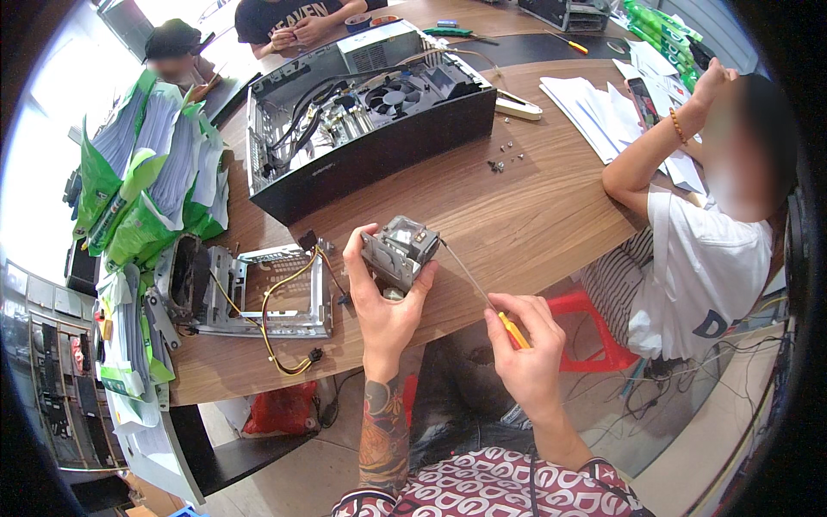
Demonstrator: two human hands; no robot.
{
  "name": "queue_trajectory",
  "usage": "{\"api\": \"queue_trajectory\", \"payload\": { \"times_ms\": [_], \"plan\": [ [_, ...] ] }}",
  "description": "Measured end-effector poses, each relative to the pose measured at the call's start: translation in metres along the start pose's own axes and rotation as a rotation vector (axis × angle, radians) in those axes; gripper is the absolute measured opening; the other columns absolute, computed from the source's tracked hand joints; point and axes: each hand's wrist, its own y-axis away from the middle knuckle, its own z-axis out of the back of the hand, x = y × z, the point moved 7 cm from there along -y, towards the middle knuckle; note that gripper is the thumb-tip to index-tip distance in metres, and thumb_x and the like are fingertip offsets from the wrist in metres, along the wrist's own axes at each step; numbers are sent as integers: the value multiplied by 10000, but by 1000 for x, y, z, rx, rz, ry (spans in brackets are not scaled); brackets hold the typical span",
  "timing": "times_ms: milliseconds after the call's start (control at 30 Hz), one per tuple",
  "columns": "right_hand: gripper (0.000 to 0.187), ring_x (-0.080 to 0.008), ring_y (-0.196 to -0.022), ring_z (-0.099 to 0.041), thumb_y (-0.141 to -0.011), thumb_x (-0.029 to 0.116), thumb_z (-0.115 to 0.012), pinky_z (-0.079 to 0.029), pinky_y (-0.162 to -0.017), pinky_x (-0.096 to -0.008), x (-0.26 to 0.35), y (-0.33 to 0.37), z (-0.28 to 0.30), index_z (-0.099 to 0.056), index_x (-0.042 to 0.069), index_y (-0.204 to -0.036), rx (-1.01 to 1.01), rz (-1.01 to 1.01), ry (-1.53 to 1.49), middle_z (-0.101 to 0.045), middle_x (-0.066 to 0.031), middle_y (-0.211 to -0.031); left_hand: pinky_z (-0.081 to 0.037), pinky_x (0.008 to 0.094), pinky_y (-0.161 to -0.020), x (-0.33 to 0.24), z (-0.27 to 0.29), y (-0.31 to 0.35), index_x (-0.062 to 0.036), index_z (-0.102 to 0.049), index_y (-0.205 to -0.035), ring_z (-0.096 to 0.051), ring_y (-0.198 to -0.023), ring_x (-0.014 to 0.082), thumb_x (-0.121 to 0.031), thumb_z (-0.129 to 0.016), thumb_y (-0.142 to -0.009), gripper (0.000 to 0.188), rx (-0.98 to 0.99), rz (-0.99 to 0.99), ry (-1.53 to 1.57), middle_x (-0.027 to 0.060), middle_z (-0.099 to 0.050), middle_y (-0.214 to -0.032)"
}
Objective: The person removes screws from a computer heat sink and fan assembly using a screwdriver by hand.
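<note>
On my feed: wood-grain table [478,226] spans beyond both hands, left [388,310] and right [530,345]. Red plastic stool [614,341] right of the right hand, low. Pale floor [320,461] below. Shelving rack [90,470] far left, low. White glare [52,129] above it, can't tell if window. Grey ridged panel [728,26] far right, beyond.

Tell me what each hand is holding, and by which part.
Left hand: small grey metal unit, by its opposite sides, between thumb and fingers. Right hand: yellow-handled screwdriver, by its handle.
</note>
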Motion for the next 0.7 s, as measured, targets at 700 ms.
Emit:
{"api": "queue_trajectory", "payload": {
  "times_ms": [700],
  "plan": [
    [167, -292, -811, -605, -802, -5, -715, -495, -721, -374, -7, 0, 4, -692, 16, -966, 1, -8, 23, -651, -119, -871, -472, 320, -890, 1, -1, 2, -66, -399, -1347, -548, -1042, 184, -127, -853, -743, 759, 2, 2, -26, 87, -503, -1187]
  ]
}}
